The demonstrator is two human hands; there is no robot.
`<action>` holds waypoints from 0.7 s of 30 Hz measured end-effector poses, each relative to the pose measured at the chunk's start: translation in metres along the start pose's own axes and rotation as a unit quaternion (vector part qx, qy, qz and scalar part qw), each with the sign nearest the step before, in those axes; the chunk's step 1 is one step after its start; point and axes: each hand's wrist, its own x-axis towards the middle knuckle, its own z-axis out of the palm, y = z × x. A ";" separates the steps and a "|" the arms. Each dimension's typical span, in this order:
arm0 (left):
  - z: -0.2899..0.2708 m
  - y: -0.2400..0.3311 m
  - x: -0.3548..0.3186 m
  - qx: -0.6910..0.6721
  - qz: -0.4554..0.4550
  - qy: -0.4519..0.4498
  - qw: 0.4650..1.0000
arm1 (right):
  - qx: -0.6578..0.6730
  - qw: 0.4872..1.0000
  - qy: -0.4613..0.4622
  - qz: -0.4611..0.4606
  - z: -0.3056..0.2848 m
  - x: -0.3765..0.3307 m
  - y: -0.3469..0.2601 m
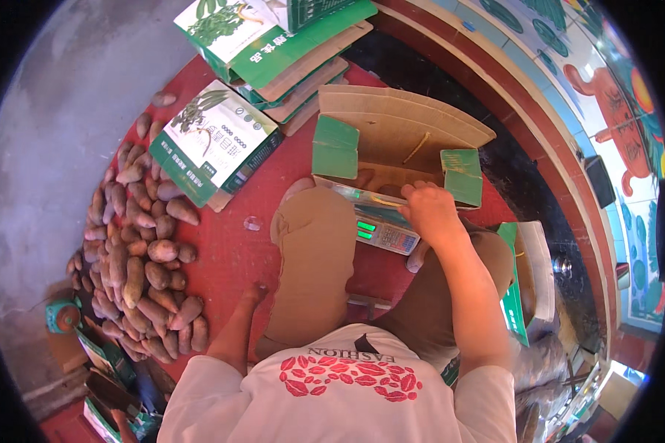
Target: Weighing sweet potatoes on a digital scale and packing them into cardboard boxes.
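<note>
An open cardboard box [391, 122] stands in front of me, its side flaps green and its inside brown. Some brownish sweet potatoes [391, 190] show in part at its bottom. My right hand [430, 210] lies over the near rim of this box with its fingers curled on the edge. Just below the rim is a digital scale [386, 235] with lit green displays and a keypad; the box appears to rest on it. My left hand [257, 290] hangs beside my left knee, its fingers mostly hidden by the leg.
A large pile of sweet potatoes [137, 258] covers the red mat [229, 255] at the left. Ahead lie a closed green-and-white carton [214, 140] and a stack of cartons [288, 66]. Another opened carton [532, 266] stands at the right. A small clear object [253, 223] lies on the mat.
</note>
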 end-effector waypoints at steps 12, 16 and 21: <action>-0.100 0.052 -0.022 -0.316 0.151 0.157 0.924 | 0.110 0.985 0.135 0.008 -0.017 -0.009 0.013; -0.151 0.071 -0.062 -0.329 0.192 0.226 0.897 | 0.234 0.926 0.293 0.048 -0.066 -0.036 0.017; -0.183 0.101 -0.084 -0.366 0.217 0.210 0.880 | 0.212 0.878 0.379 0.202 -0.069 -0.132 0.076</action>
